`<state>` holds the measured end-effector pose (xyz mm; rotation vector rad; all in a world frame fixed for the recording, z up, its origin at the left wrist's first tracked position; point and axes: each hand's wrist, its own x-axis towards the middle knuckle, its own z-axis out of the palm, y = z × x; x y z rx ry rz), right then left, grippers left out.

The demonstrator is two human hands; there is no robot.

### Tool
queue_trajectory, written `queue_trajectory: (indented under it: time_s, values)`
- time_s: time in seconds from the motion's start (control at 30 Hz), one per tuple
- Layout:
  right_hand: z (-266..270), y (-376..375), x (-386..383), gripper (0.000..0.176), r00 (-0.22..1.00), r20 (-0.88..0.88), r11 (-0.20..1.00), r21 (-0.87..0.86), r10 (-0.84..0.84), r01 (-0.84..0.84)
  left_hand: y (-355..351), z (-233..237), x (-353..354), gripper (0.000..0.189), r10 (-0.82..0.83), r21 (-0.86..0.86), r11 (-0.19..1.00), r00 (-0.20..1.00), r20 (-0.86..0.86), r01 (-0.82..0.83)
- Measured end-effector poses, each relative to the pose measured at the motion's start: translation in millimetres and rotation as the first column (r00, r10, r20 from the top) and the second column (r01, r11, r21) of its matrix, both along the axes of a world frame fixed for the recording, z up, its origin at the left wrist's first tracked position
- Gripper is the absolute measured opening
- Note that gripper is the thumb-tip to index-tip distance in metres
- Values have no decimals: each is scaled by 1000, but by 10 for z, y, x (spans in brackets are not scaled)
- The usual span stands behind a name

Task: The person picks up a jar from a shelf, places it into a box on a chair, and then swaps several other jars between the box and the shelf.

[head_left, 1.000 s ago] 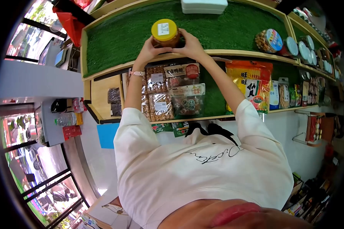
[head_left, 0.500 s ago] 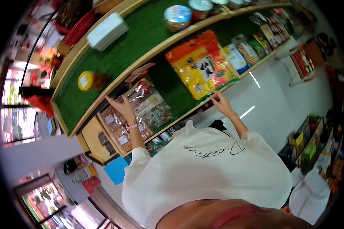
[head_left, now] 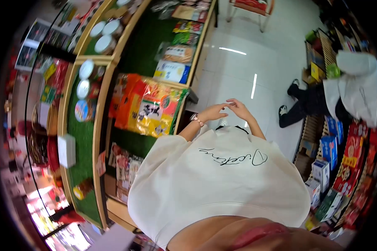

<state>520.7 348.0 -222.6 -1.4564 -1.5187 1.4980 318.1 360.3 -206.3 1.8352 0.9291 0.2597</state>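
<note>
White sleeves (head_left: pixel 161 151) lead to two bare hands, close together in front of the shirt (head_left: pixel 222 178). The left hand (head_left: pixel 212 112), with a bracelet (head_left: pixel 198 120) at its wrist, is open and holds nothing, fingers loosely extended. The right hand (head_left: pixel 239 109) is likewise open and unladen, fingers lightly bent; whether the fingertips touch cannot be told.

Nearest goods: a large orange and yellow bag (head_left: pixel 153 109), lying on the green-lined display stand (head_left: pixel 202 50) just beyond the left wrist. A white and blue packet (head_left: pixel 171 72) lies beside it. On the upper tier are a white box (head_left: pixel 66 150) and a yellow-lidded jar (head_left: pixel 82 190).

Across the floor (head_left: pixel 222 77), a person in white (head_left: pixel 354 90) is beside racks of boxed goods.

Handling judgement: relaxed fingers and elbows kept near the body suit this position. The left forearm should clear the wooden edge and the bag's overhanging side, as a snag could shift it.
</note>
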Motion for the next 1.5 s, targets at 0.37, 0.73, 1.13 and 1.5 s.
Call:
queue_trajectory:
  time_s: [0.37, 0.73, 1.13, 1.5]
  values:
    - [-363, 465, 1359, 32, 884, 239, 905, -44, -401, 423, 814, -424, 652, 52, -45, -212, 977, 988, -145, 13]
    - [-1133, 1400, 1894, 32, 871, 86, 833, -258, -484, 489, 2319, -1016, 968, 45, 107, -243, 958, 976, -187, -151]
    - [-1564, 3363, 2978, 36, 749, 331, 617, -426, -574, 662, 4990, -2062, 340, 28, 570, -382, 646, 750, -335, -661]
    - [-2104, 3682, 3268, 36, 671, 382, 424, -553, -636, 717, 5736, -2345, 1174, 31, 445, -236, 832, 859, -253, -501]
